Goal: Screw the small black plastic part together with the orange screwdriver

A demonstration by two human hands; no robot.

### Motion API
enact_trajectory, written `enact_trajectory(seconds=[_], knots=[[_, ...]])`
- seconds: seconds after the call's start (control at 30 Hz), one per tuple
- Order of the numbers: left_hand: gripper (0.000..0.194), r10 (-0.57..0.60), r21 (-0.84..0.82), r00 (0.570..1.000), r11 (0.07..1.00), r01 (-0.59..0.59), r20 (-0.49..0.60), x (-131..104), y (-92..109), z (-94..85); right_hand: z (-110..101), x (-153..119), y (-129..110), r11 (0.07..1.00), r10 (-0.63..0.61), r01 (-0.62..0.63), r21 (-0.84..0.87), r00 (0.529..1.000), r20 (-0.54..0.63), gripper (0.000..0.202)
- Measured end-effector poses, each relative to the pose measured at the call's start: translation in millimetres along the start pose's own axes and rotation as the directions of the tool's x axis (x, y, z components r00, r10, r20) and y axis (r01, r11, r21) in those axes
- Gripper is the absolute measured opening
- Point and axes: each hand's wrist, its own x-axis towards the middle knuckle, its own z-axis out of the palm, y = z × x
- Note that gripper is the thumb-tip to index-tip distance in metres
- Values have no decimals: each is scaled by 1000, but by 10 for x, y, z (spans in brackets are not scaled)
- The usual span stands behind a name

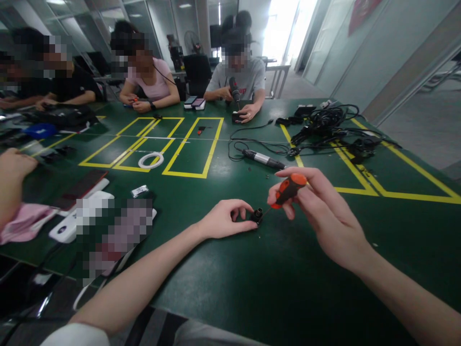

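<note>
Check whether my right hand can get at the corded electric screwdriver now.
Probably yes: the electric screwdriver lies just beyond your right hand, nothing visibly between, though that hand holds a manual screwdriver.

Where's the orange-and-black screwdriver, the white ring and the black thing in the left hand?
Screwdriver (291, 188): head view, on its handle.
White ring (150, 166): head view, on its near rim.
Black thing (256, 216): head view, on its body.

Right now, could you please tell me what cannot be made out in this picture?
In the head view:
Tip of the screwdriver: too small to tell whether it touches the black part.
Black part: partly hidden by the left hand.
Co-worker's arm at far left: cut off by the picture's edge.
Cables: many ends lost in their own tangle.
</note>
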Motion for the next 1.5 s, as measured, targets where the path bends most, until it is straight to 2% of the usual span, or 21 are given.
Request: enact_trajectory(seconds=[0.1,0.17,0.33,0.43,0.57,0.7,0.9,1.13,1.3,1.5], knots=[[39,-60,-219,998,974,58,1,31,-30,-72,-4,-2,40,999,-11,12,35,1000,-12,38],[39,-50,-257,999,965,53,17,42,-47,-92,-16,1,47,999,-12,13,50,1000,-12,35],[42,16,-243,994,970,9,104,31,-46,-57,-62,15,-9,999,17,-19,41,999,37,37],[42,8,-220,992,975,20,126,24,-26,-56,-70,6,-35,999,35,-37,36,998,54,40],[38,-17,-157,994,987,34,110,17,-5,-71,-49,-18,-27,992,45,-57,115,994,102,39],[34,20,-151,997,989,-8,78,9,3,-57,-30,-11,-6,981,48,-70,184,991,121,37],[38,33,-130,997,991,-23,74,-1,23,-47,-1,1,37,987,42,-51,151,997,63,37],[39,-14,-181,996,983,30,89,11,7,-58,-24,-3,-1,999,49,-51,15,995,82,38],[39,-24,-174,995,984,41,100,10,12,-59,-18,0,2,995,47,-53,79,996,75,39],[36,-32,-124,995,991,44,98,-1,44,-79,2,-25,37,994,-47,37,101,994,99,29]])
